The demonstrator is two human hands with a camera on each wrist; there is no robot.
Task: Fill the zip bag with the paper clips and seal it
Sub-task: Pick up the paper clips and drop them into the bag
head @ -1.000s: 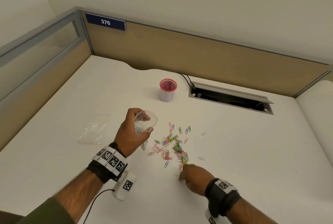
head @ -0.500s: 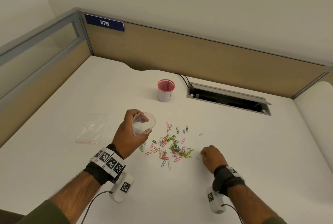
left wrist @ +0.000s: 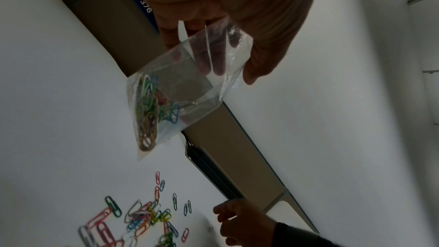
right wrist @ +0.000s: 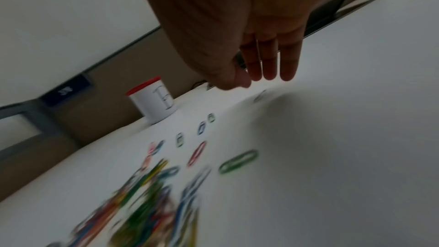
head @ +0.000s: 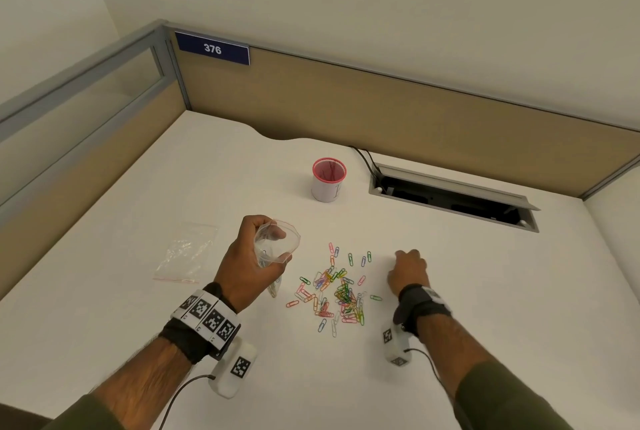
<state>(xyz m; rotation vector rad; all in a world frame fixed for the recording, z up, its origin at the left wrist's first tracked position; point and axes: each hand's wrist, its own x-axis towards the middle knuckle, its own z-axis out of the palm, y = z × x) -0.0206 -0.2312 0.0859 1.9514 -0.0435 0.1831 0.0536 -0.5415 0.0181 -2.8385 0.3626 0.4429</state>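
From the head cam, my left hand (head: 247,265) grips the zip bag (head: 277,246) w/ its mouth held open and up, just left of the paper clips (head: 334,294) scattered on the desk (head: 485,291); my right hand (head: 407,270) is down at the pile's far right edge, knuckles up, so I can't see the fingertips. To do this pick well I'd go for the stray clips out there first, then sweep them toward the heap so I can take several per grab, not one at a time. A spare bag (head: 185,251) lies well left and the red-rimmed cup (head: 329,180) stands behind, neither in my way. On the left wrist cam the bag (left wrist: 180,89) hangs from my fingers (left wrist: 209,57), thumb on the other side, w/ a wad of clips already sunk in its lower corner; I should keep the mouth wide and tilt it toward the right hand (left wrist: 242,223). The right wrist cam is blurred, but my fingers (right wrist: 270,63) look straight and together, thumb tucked near them, prob. holding nothing, hovering above a pale clip (right wrist: 260,97) near the green one (right wrist: 238,161).
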